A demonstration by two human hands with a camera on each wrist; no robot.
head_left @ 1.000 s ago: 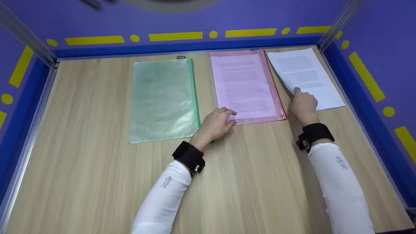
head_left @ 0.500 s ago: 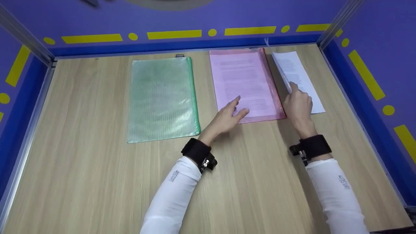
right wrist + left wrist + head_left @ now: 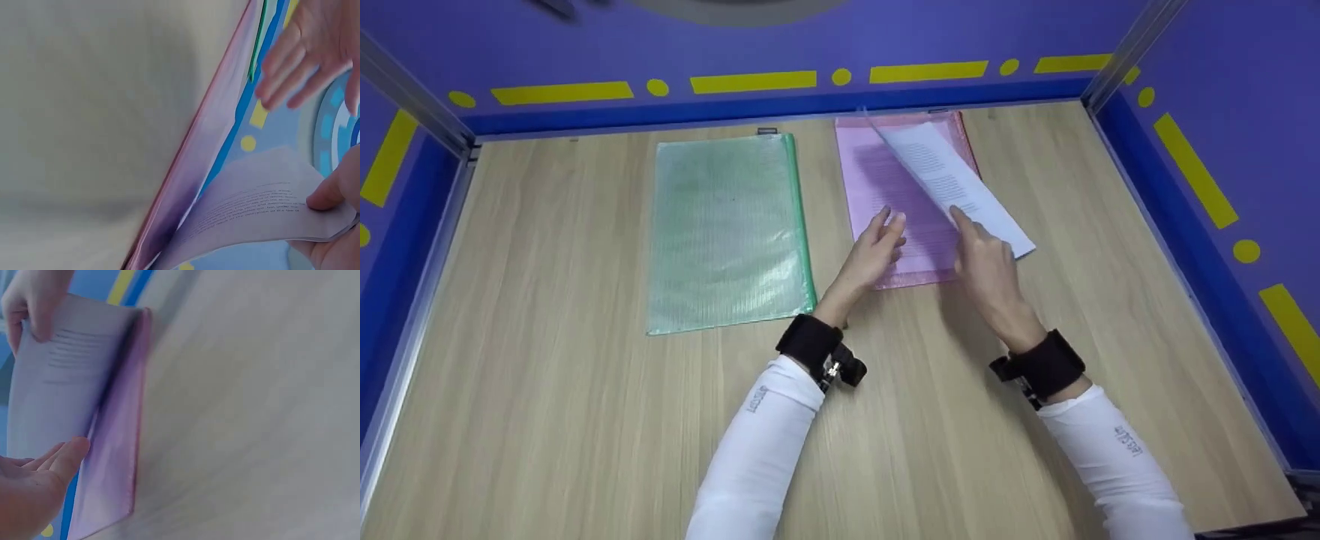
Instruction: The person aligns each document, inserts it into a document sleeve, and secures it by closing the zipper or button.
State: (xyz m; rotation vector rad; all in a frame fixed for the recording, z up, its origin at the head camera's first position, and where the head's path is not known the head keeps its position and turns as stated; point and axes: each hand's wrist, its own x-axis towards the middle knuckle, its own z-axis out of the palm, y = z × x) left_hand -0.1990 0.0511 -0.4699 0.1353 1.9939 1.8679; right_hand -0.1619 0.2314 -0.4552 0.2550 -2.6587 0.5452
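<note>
My right hand pinches the left edge of some printed white paper, thumb on one face and fingers behind, as the right wrist view shows. That paper is lifted and tilted above the pink zip folder, which lies on the table with printed sheets showing through. Fingers extended and holding nothing, my left hand hovers over the lower left part of the pink folder. In the right wrist view the left hand is apart from the paper.
A green zip folder lies flat to the left of the pink one. The wooden table is bounded by purple and blue panels at the back and both sides, with yellow markings.
My right hand has picked up the paper from the table's right side and carried it left over the pink folder. My left hand has risen off the folder's lower edge.
</note>
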